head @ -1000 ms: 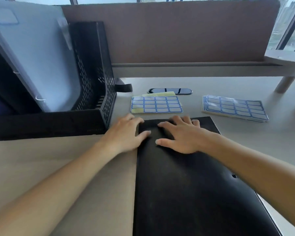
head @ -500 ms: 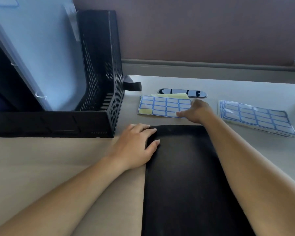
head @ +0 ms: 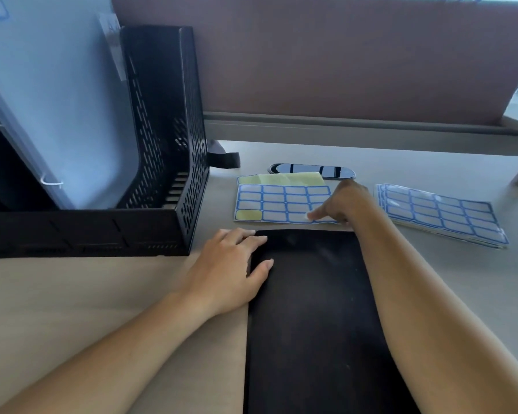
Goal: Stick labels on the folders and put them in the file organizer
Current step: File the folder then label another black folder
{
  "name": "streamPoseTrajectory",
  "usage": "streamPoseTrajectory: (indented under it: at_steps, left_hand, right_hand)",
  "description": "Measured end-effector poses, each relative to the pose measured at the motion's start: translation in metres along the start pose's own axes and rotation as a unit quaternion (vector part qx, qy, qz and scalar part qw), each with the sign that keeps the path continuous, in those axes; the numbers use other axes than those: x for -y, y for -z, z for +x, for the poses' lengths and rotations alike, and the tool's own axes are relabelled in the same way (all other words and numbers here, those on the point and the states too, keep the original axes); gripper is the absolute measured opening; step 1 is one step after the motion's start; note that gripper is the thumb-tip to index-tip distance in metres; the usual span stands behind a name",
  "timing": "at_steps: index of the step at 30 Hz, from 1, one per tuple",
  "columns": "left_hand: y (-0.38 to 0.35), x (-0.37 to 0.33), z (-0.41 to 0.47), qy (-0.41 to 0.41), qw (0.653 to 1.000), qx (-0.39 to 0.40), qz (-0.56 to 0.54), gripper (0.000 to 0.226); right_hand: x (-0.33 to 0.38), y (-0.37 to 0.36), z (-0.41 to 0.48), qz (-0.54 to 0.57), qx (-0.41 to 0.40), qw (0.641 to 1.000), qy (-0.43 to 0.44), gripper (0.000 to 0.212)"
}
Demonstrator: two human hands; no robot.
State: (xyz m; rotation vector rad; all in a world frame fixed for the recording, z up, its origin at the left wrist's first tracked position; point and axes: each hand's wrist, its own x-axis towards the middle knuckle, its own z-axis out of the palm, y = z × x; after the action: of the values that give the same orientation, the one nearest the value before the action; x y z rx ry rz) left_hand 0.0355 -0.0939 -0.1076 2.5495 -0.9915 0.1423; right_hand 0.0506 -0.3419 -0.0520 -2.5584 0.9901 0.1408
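Black folder point(head: 311, 309) lies flat on the desk point(head: 461, 279) right in front of you, long side running away from you. Your left grip point(head: 230, 270) rests at its far-left corner: fingers relaxed & nearly straight, thumb and fingertips on the folder's edge, palm on the tan sheet point(head: 72, 309) beside it, holding nothing. Your right grip point(head: 338, 204) is on the label sheet point(head: 281, 203), which lies just beyond the folder's far edge. One fingertip point(head: 310, 216) touches a label in the btm row, right of centre; the other fingers are curled under. Can't tell whether it pinches a label or only presses on it. Labels are white w/ blue borders; the btm-left spot shows bare yellow backing. A stack of label sheets point(head: 440, 216) sits near, to the right, apart from the first. Black mesh file organizer point(head: 168, 174) stands at left w/ a pale blue folder point(head: 57, 100) leaning inside it. A glossy dark oval thing point(head: 311, 171) lies behind the label sheet; brown partition point(head: 341, 55) at the back.
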Motion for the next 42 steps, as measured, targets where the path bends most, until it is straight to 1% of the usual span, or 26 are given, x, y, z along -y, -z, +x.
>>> streamPoseTrajectory:
  at_steps: [3,7,9,12,14,15,17,19,21,23,24,25,26,28,29,30,31,32,33,34,35,37,38,40,42]
  left_hand:
    - [0.0,0.0,0.0,0.002,1.0,0.002,-0.005,0.054]
    - [-0.001,0.001,0.0,-0.005,1.0,-0.007,-0.007,0.053]
    - [-0.001,0.002,0.0,-0.008,1.0,-0.01,-0.007,0.052]
    - [-0.001,0.002,0.0,-0.007,1.0,-0.005,-0.018,0.052]
    - [0.004,0.001,0.0,0.018,0.996,-0.025,-0.079,0.049]
    - [0.008,-0.001,0.002,0.036,0.989,-0.055,-0.13,0.046]
    - [0.02,-0.001,0.007,0.074,0.961,-0.125,-0.238,0.044]
    - [0.037,-0.003,0.011,0.109,0.911,-0.149,-0.369,0.047]
    - [0.053,-0.006,0.012,0.116,0.848,-0.132,-0.501,0.057]
    - [0.065,-0.01,0.008,0.1,0.806,-0.107,-0.573,0.069]
    - [0.069,-0.013,0.005,0.083,0.787,-0.1,-0.603,0.069]
    - [0.073,-0.015,0.001,0.058,0.77,-0.097,-0.628,0.064]
    - [0.076,-0.019,-0.003,0.036,0.765,-0.101,-0.635,0.055]
    - [0.084,-0.029,-0.01,0.011,0.784,-0.122,-0.608,0.04]
    - [0.087,-0.034,-0.013,0.005,0.788,-0.13,-0.602,0.034]
    - [0.088,-0.039,-0.015,0.0,0.787,-0.133,-0.602,0.033]
    - [0.091,-0.044,-0.017,-0.004,0.786,-0.129,-0.605,0.036]
    - [0.092,-0.048,-0.019,-0.005,0.791,-0.127,-0.598,0.038]
    - [0.094,-0.052,-0.022,-0.004,0.801,-0.124,-0.586,0.038]
    - [0.094,-0.054,-0.025,-0.003,0.814,-0.119,-0.569,0.04]
    - [0.094,-0.055,-0.026,0.0,0.823,-0.112,-0.557,0.045]
    - [0.093,-0.056,-0.028,0.001,0.834,-0.097,-0.544,0.058]
    - [0.093,-0.057,-0.028,-0.001,0.834,-0.089,-0.545,0.058]
    - [0.094,-0.062,-0.03,-0.011,0.832,-0.08,-0.549,0.058]
    - [0.097,-0.067,-0.034,-0.018,0.836,-0.09,-0.542,0.06]
  right_hand:
    - [0.0,0.005,-0.006,0.012,0.041,0.999,0.002,0.063]
    - [-0.006,0.004,-0.001,0.118,0.022,0.993,0.001,0.064]
    - [-0.006,0.004,0.001,0.186,0.025,0.982,0.015,0.052]
    - [-0.003,0.011,-0.004,0.287,0.011,0.955,0.077,0.021]
    - [0.005,0.025,-0.019,0.344,0.003,0.931,0.122,0.016]
    - [0.01,0.034,-0.029,0.362,0.006,0.92,0.149,0.015]
    - [0.021,0.057,-0.05,0.373,0.008,0.904,0.208,0.012]
    - [0.026,0.081,-0.071,0.376,-0.003,0.891,0.255,0.01]
    - [0.024,0.104,-0.09,0.411,0.0,0.868,0.28,0.009]
    - [0.016,0.117,-0.107,0.452,0.0,0.847,0.281,0.01]
    - [0.008,0.119,-0.113,0.464,-0.013,0.841,0.28,0.01]
    - [-0.001,0.116,-0.119,0.47,-0.03,0.836,0.281,0.011]
    - [-0.011,0.111,-0.124,0.477,-0.045,0.832,0.278,0.01]
    - [-0.03,0.095,-0.129,0.493,-0.055,0.828,0.261,0.008]
    - [-0.036,0.087,-0.13,0.491,-0.06,0.835,0.243,0.009]
    - [-0.04,0.08,-0.13,0.476,-0.074,0.848,0.221,0.016]
    - [-0.042,0.074,-0.13,0.436,-0.098,0.873,0.197,0.029]
    - [-0.043,0.07,-0.13,0.354,-0.133,0.907,0.182,0.047]
    - [-0.042,0.068,-0.135,0.244,-0.17,0.938,0.176,0.064]
    - [-0.042,0.068,-0.143,0.144,-0.208,0.949,0.189,0.073]
    - [-0.039,0.071,-0.157,0.091,-0.239,0.939,0.23,0.075]
    - [-0.033,0.08,-0.189,0.088,-0.244,0.905,0.338,0.062]
    - [-0.028,0.082,-0.205,0.092,-0.232,0.889,0.383,0.054]
    - [-0.023,0.076,-0.222,0.083,-0.209,0.871,0.436,0.043]
    - [-0.02,0.066,-0.225,0.071,-0.189,0.863,0.463,0.041]
